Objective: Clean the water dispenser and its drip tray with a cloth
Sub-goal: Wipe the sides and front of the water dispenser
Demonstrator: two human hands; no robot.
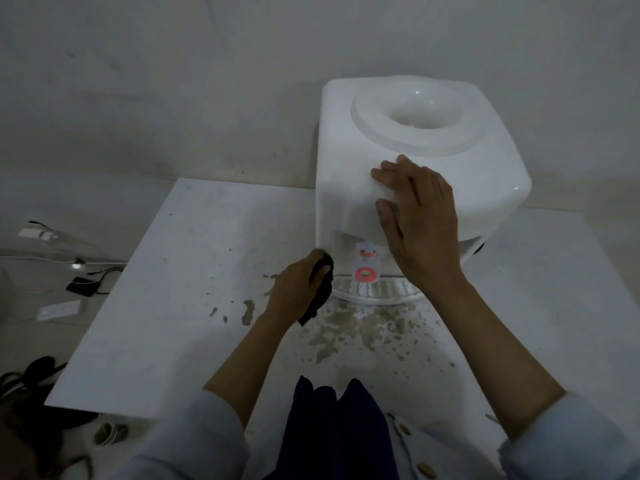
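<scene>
- The dispenser [408,161] stands at the back of the bench [166,306], towards its right edge, against the wall [173,81]; its top well holds no bottle.
- The tray [377,292] juts from the dispenser's foot, under a tap [366,273] with a red ring.
- Grey-brown splashes [349,334] spot the bench in front of the tray, reaching towards the near edge.
- Cables [97,275] and a small black box [80,286] lie on the floor past the bench's left edge.
- The left hand [298,292] grips a dark cloth [320,296], fingers curled round it, at the dispenser's lower left front corner, just beside the tray.
- The right hand [419,226] lies flat on the dispenser's front top edge, fingers straight and spread, thumb down the front; it hides the tray's right part.
</scene>
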